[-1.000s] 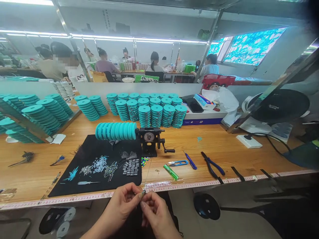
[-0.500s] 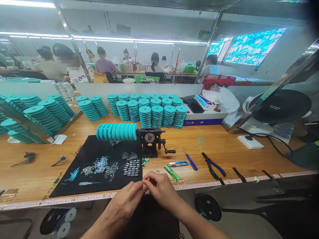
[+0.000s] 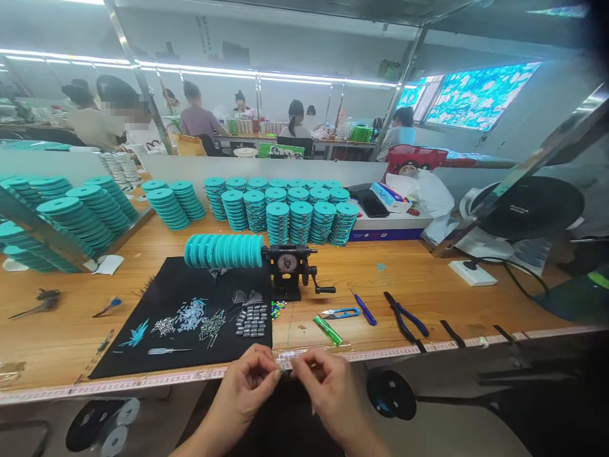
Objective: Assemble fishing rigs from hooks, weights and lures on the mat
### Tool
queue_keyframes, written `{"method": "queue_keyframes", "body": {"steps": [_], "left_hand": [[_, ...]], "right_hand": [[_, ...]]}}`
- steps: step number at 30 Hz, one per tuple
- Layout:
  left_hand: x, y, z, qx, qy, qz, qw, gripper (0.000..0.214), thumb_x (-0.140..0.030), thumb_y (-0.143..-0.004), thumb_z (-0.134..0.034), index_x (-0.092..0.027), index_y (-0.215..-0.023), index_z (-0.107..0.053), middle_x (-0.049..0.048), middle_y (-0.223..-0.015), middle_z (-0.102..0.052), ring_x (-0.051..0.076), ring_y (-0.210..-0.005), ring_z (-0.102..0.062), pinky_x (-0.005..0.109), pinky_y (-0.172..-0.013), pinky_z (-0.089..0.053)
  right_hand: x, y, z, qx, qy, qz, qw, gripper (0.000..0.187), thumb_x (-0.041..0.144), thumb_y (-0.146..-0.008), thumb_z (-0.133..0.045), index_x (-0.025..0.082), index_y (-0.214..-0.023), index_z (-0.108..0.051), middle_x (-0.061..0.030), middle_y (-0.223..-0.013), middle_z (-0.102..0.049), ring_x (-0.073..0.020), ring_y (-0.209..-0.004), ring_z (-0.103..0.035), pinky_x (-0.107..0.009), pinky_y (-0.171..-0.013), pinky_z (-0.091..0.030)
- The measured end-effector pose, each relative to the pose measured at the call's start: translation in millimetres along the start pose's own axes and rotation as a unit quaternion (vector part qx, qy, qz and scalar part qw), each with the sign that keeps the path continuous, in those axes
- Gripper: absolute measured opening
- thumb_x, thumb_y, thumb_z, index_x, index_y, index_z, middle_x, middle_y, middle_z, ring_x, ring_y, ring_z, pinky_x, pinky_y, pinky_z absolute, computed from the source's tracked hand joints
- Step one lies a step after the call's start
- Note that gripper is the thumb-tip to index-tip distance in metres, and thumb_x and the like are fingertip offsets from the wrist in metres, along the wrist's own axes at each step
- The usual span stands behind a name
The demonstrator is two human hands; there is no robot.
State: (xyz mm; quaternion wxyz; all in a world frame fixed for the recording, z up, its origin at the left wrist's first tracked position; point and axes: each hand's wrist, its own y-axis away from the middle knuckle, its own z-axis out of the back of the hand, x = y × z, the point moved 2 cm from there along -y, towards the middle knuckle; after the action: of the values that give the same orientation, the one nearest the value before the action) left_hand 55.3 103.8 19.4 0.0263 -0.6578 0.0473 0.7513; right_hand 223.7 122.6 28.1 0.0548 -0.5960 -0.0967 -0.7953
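Observation:
My left hand (image 3: pixel 250 387) is pinched at the table's front edge, thumb against forefinger, on something too small to make out. Just right of it, my right hand (image 3: pixel 328 387) makes a like pinch, and what it holds is also unclear. A narrow gap parts the fingertips, above the measuring tape (image 3: pixel 204 374) along the edge. Left of my hands lies a black mat (image 3: pixel 157 298) with grey cylindrical weights (image 3: pixel 252 320), pale small pieces (image 3: pixel 190 314), metal bits and a small screwdriver (image 3: pixel 164 350). A green tube (image 3: pixel 328 330) lies beyond my right hand.
A black hand-crank winder (image 3: pixel 288 270) carries a row of turquoise spools (image 3: pixel 223 251). Stacked turquoise spools (image 3: pixel 299 222) stand behind it. Thread snips (image 3: pixel 342 313), a blue pen-like tool (image 3: pixel 364 308) and pliers (image 3: pixel 404 317) lie to the right. Several people sit at far benches.
My hands have drawn apart from fingertips nearly touching to a small gap, the right one shifting rightward. The camera view has shifted slightly; the things on the table stay put.

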Motion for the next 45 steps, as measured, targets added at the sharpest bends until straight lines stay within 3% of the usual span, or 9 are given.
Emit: {"method": "queue_keyframes", "body": {"steps": [5,8,11,21,30,36,39,42,45], "left_hand": [[5,3,0.4,0.018,0.046,0.01,0.999,0.02,-0.034,-0.085,-0.065,-0.018,-0.074,-0.068,0.004,-0.089,-0.054,0.019,-0.085,-0.056,0.028,-0.074,-0.048],[2,4,2.3,0.027,-0.059,-0.026,0.998,0.018,-0.033,-0.089,-0.061,-0.02,-0.079,-0.068,0.0038,-0.093,-0.053,0.017,-0.08,-0.057,0.025,-0.069,-0.047],[-4,4,5.1,0.043,-0.174,-0.1,0.979,0.012,-0.023,-0.091,-0.056,-0.021,-0.082,-0.065,0.0033,-0.094,-0.054,0.015,-0.076,-0.058,0.024,-0.064,-0.048],[-2,-14,8.6,0.107,-0.332,-0.352,0.868,0.022,-0.008,-0.091,-0.043,-0.021,-0.085,-0.06,0.0037,-0.082,-0.065,0.018,-0.065,-0.06,0.028,-0.062,-0.053],[5,-7,5.4,0.064,-0.063,-0.061,0.994,0.017,-0.021,-0.085,-0.06,-0.018,-0.069,-0.057,0.002,-0.081,-0.055,0.012,-0.062,-0.053,0.021,-0.054,-0.044],[9,-2,12.8,0.09,0.059,-0.008,0.994,0.027,-0.039,-0.084,-0.065,-0.016,-0.07,-0.068,0.0048,-0.084,-0.057,0.019,-0.081,-0.058,0.03,-0.074,-0.049],[7,-1,16.4,0.081,-0.009,-0.049,0.995,0.023,-0.036,-0.086,-0.062,-0.017,-0.073,-0.067,0.0046,-0.086,-0.057,0.019,-0.08,-0.058,0.028,-0.07,-0.049],[4,-3,21.8,0.081,-0.121,-0.128,0.981,0.016,-0.026,-0.089,-0.057,-0.019,-0.077,-0.065,0.0035,-0.087,-0.056,0.015,-0.07,-0.057,0.024,-0.059,-0.047],[7,-11,28.2,0.089,-0.192,-0.233,0.949,0.015,-0.016,-0.09,-0.051,-0.02,-0.081,-0.062,0.0036,-0.089,-0.056,0.014,-0.068,-0.058,0.025,-0.06,-0.049]], "right_hand": [[-29,24,-24,0.122,-0.152,-0.088,0.977,0.038,0.053,-0.084,-0.062,0.016,-0.091,-0.061,-0.0012,-0.071,-0.062,-0.0124,-0.046,-0.058,-0.022,-0.044,-0.043],[-17,27,-17,0.016,0.034,0.097,0.995,0.027,0.036,-0.095,-0.051,0.017,-0.081,-0.062,-0.0031,-0.069,-0.059,-0.0164,-0.062,-0.058,-0.027,-0.058,-0.046],[4,23,-10,-0.019,0.179,0.273,0.945,0.023,0.021,-0.096,-0.045,0.018,-0.086,-0.066,-0.0101,-0.093,-0.064,-0.021,-0.083,-0.059,-0.032,-0.074,-0.045],[10,-60,-16,0.151,0.155,0.098,0.971,0.012,0.016,-0.081,-0.067,0.02,-0.07,-0.071,0.0065,-0.045,-0.057,-0.0115,-0.041,-0.056,-0.019,-0.044,-0.038],[16,-9,-4,-0.097,0.102,0.067,0.988,0.03,0.037,-0.096,-0.05,0.017,-0.079,-0.064,-0.0036,-0.072,-0.066,-0.0148,-0.061,-0.059,-0.024,-0.057,-0.043],[-21,33,-41,0.036,-0.101,-0.093,0.99,0.029,0.045,-0.087,-0.059,0.017,-0.089,-0.059,-0.0007,-0.071,-0.063,-0.0123,-0.043,-0.057,-0.021,-0.039,-0.041],[-10,39,-44,-0.033,0.079,0.045,0.995,0.022,0.032,-0.095,-0.049,0.018,-0.084,-0.061,-0.0029,-0.072,-0.061,-0.0174,-0.062,-0.061,-0.028,-0.058,-0.049],[11,35,-39,-0.073,0.263,0.211,0.939,0.023,0.02,-0.097,-0.043,0.019,-0.089,-0.065,-0.0106,-0.099,-0.065,-0.0233,-0.09,-0.059,-0.037,-0.08,-0.047],[16,17,-35,-0.014,0.273,0.208,0.939,0.02,0.02,-0.097,-0.046,0.019,-0.097,-0.066,-0.0103,-0.106,-0.067,-0.0228,-0.097,-0.06,-0.036,-0.086,-0.046]]}}
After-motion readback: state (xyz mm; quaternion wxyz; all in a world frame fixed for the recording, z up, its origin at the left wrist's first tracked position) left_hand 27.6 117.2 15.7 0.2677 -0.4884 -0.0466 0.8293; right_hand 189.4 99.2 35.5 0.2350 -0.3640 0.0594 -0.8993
